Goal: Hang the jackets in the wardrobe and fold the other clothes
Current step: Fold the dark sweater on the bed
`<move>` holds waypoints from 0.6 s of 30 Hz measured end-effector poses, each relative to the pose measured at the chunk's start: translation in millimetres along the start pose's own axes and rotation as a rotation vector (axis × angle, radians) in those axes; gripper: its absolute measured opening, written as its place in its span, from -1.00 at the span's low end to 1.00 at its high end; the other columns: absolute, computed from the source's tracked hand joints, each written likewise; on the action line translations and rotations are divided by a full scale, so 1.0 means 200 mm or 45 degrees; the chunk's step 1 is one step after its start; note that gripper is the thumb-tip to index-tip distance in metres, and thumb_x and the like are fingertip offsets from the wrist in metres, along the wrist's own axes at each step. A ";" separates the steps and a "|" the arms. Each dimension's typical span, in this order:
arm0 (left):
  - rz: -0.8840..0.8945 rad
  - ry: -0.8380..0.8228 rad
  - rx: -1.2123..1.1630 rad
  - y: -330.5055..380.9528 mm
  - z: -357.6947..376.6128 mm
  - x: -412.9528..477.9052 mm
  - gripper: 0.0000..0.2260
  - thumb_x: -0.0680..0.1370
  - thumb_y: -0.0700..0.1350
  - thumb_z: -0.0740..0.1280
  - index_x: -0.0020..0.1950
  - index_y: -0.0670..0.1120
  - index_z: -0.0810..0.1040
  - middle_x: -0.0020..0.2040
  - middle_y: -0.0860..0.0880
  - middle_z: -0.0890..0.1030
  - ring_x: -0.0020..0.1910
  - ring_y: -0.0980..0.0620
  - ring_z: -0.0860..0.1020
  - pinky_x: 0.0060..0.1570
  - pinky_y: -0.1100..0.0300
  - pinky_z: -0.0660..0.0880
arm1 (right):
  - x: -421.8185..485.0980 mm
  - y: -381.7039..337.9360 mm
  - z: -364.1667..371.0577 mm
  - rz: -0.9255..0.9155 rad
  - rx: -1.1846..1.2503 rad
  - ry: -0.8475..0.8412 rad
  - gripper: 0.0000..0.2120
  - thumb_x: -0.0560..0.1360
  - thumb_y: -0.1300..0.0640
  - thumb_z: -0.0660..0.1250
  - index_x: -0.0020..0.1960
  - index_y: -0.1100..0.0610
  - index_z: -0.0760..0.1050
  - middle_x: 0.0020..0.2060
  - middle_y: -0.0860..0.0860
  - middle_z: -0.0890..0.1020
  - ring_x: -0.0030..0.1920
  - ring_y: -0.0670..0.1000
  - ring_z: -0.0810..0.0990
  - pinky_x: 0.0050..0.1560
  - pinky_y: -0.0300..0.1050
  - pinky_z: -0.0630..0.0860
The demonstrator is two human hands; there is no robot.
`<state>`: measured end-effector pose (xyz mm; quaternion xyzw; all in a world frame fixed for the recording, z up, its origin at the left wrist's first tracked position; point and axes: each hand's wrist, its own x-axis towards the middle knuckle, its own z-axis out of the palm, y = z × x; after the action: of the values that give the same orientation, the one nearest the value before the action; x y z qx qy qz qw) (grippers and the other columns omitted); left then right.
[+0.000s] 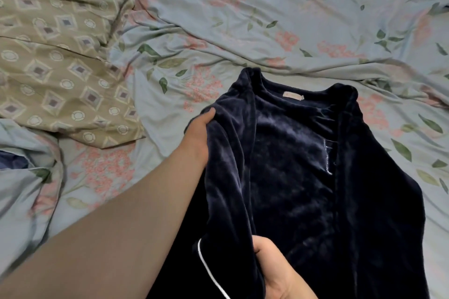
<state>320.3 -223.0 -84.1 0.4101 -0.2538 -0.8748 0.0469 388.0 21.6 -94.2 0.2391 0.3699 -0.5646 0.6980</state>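
Observation:
A dark navy velvety jacket [303,177] lies open on the bed, collar toward the far side, with a small pale label at the neck and white piping along its lower left edge. My left hand [200,128] grips the jacket's left front panel near the shoulder, thumb on top and fingers hidden under the fabric. My right hand [272,267] holds the same panel lower down near the piping, its fingers tucked behind the cloth.
A rumpled blue-grey floral bedsheet [267,19] covers the bed. An olive pillow [60,56] with a diamond pattern lies at the left. A bit of dark blue cloth [12,158] shows at the left edge.

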 end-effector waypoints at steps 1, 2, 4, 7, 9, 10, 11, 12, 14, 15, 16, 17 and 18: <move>0.023 0.007 -0.015 0.05 0.02 0.02 -0.63 0.61 0.05 0.25 0.09 -0.24 0.65 0.07 -0.27 0.68 -0.11 -0.20 0.70 -0.27 -0.02 0.65 | 0.02 -0.01 -0.01 -0.032 0.012 0.010 -0.61 0.35 0.42 0.27 0.16 0.45 0.54 -0.03 0.28 0.61 -0.10 0.21 0.61 0.03 0.03 0.57; 0.044 0.003 -0.029 0.09 0.02 0.04 -0.61 0.60 0.04 0.25 0.05 -0.25 0.69 0.07 -0.27 0.67 -0.08 -0.22 0.70 -0.21 -0.06 0.65 | 0.04 -0.02 -0.02 -0.079 0.031 0.055 -0.56 0.30 0.42 0.28 0.18 0.46 0.54 0.01 0.33 0.63 -0.07 0.25 0.63 0.05 0.10 0.59; 0.084 0.001 -0.011 0.16 0.00 0.06 -0.61 0.57 0.01 0.24 -0.09 -0.24 0.73 0.04 -0.25 0.69 -0.06 -0.21 0.70 -0.12 -0.06 0.64 | 0.08 -0.05 -0.04 -0.233 0.052 0.219 -0.50 0.29 0.37 0.34 0.23 0.39 0.55 0.12 0.36 0.63 0.03 0.30 0.66 0.08 0.21 0.61; 0.048 -0.004 0.089 0.17 -0.13 0.05 -0.61 0.58 0.08 0.23 0.02 -0.17 0.73 0.11 -0.20 0.68 0.04 -0.18 0.67 0.08 -0.03 0.60 | 0.11 -0.12 -0.03 -0.390 -0.090 0.294 -0.70 0.50 0.09 0.40 0.21 0.16 0.63 0.13 0.23 0.67 0.14 0.25 0.66 0.10 0.17 0.61; -0.039 -0.027 0.088 0.10 -0.25 -0.01 -0.50 0.56 0.24 0.23 0.22 -0.11 0.66 0.22 -0.19 0.63 0.19 -0.20 0.62 0.25 -0.08 0.51 | 0.09 -0.14 -0.04 -0.417 -0.234 0.334 -0.73 0.51 -0.07 0.41 0.12 0.04 0.68 0.11 0.14 0.70 0.13 0.19 0.68 0.14 0.14 0.59; -0.100 -0.066 0.080 0.03 -0.31 -0.06 -0.43 0.54 0.30 0.25 0.30 -0.11 0.61 0.27 -0.19 0.60 0.24 -0.21 0.58 0.29 -0.10 0.48 | 0.08 -0.12 -0.06 -0.423 -0.303 0.357 -0.74 0.48 -0.08 0.44 0.09 0.01 0.69 0.10 0.12 0.71 0.12 0.16 0.69 0.15 0.13 0.58; -0.163 -0.129 0.086 -0.03 -0.36 -0.12 -0.38 0.51 0.33 0.27 0.36 -0.11 0.56 0.31 -0.19 0.58 0.29 -0.21 0.55 0.32 -0.11 0.45 | 0.07 -0.10 -0.07 -0.423 -0.359 0.376 -0.76 0.46 -0.06 0.47 0.08 0.00 0.69 0.08 0.10 0.71 0.11 0.14 0.69 0.15 0.11 0.58; -0.205 -0.206 0.114 -0.09 -0.41 -0.19 -0.36 0.51 0.33 0.28 0.39 -0.10 0.53 0.34 -0.18 0.55 0.33 -0.20 0.52 0.34 -0.12 0.43 | 0.06 -0.06 -0.08 -0.418 -0.409 0.397 -0.78 0.44 0.00 0.49 0.07 0.00 0.69 0.07 0.09 0.72 0.09 0.12 0.70 0.13 0.08 0.58; -0.231 -0.254 0.265 -0.20 -0.48 -0.34 -0.45 0.52 0.21 0.33 0.40 -0.09 0.52 0.34 -0.15 0.56 0.32 -0.16 0.53 0.27 -0.06 0.49 | 0.04 0.01 -0.08 -0.403 -0.491 0.470 -0.79 0.44 0.18 0.47 0.06 0.03 0.68 0.02 0.09 0.73 0.03 0.09 0.72 0.05 0.03 0.60; -0.231 -0.228 0.358 -0.24 -0.49 -0.41 -0.51 0.50 0.13 0.37 0.36 -0.09 0.55 0.31 -0.14 0.59 0.27 -0.13 0.57 0.18 0.01 0.55 | 0.03 0.04 -0.07 -0.395 -0.512 0.500 -0.78 0.44 0.25 0.44 0.05 0.04 0.68 0.00 0.09 0.73 0.01 0.10 0.72 0.01 0.02 0.61; -0.227 -0.200 0.441 -0.27 -0.51 -0.48 -0.57 0.47 0.04 0.39 0.30 -0.09 0.59 0.25 -0.13 0.62 0.21 -0.11 0.61 0.08 0.07 0.59 | 0.02 0.06 -0.06 -0.381 -0.502 0.510 -0.76 0.44 0.30 0.40 0.03 0.06 0.68 -0.01 0.12 0.73 0.00 0.12 0.72 -0.01 0.03 0.62; -0.224 -0.194 0.538 -0.30 -0.52 -0.54 -0.61 0.44 -0.03 0.41 0.25 -0.10 0.61 0.21 -0.13 0.65 0.17 -0.10 0.63 0.04 0.10 0.60 | 0.01 0.08 -0.05 -0.368 -0.469 0.499 -0.76 0.45 0.32 0.37 0.02 0.07 0.68 0.00 0.15 0.73 0.01 0.16 0.72 -0.02 0.05 0.63; -0.229 -0.208 0.645 -0.33 -0.54 -0.60 -0.63 0.43 -0.08 0.42 0.23 -0.10 0.62 0.18 -0.13 0.66 0.15 -0.10 0.64 0.07 0.09 0.59 | 0.01 0.10 -0.04 -0.358 -0.406 0.464 -0.77 0.47 0.33 0.36 0.03 0.10 0.68 0.01 0.18 0.72 0.02 0.19 0.71 -0.01 0.07 0.63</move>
<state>488.1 -175.0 -90.7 0.3577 -0.4299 -0.8142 -0.1556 406.0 30.9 -101.5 0.1702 0.6029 -0.5383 0.5636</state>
